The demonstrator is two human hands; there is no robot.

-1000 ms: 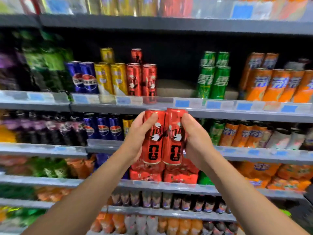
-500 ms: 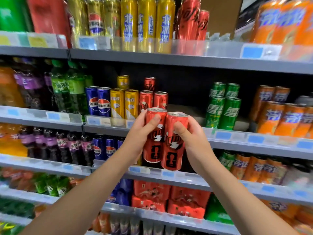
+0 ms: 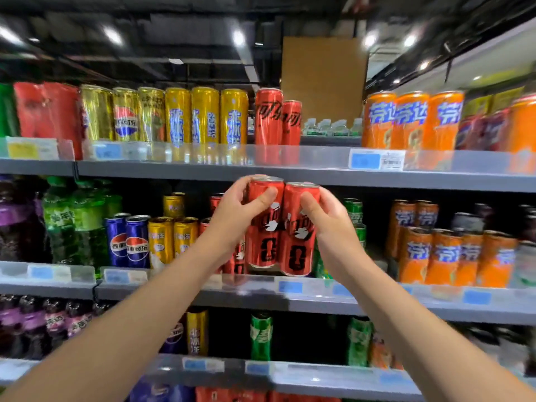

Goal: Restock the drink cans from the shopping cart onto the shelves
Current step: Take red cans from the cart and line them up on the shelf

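I hold two tall red cola cans side by side in front of the middle shelf (image 3: 290, 300). My left hand (image 3: 237, 216) grips the left red can (image 3: 264, 245), thumb across its front. My right hand (image 3: 327, 224) grips the right red can (image 3: 297, 250) the same way. Both cans are upright, their bottoms just above the shelf's front lip. Behind them a row of matching red cans (image 3: 216, 200) stands deeper on that shelf, mostly hidden by my left hand.
On the middle shelf, blue cola cans (image 3: 127, 242) and yellow cans (image 3: 171, 239) stand left, green cans (image 3: 353, 210) and orange cans (image 3: 441, 253) right. The top shelf (image 3: 290, 172) carries yellow, red and orange cans. Lower shelves hold bottles and more cans.
Both hands have raised the two red cans from the lower shelf level up to the middle shelf. My view has tilted upward, bringing the top shelf and ceiling into sight.
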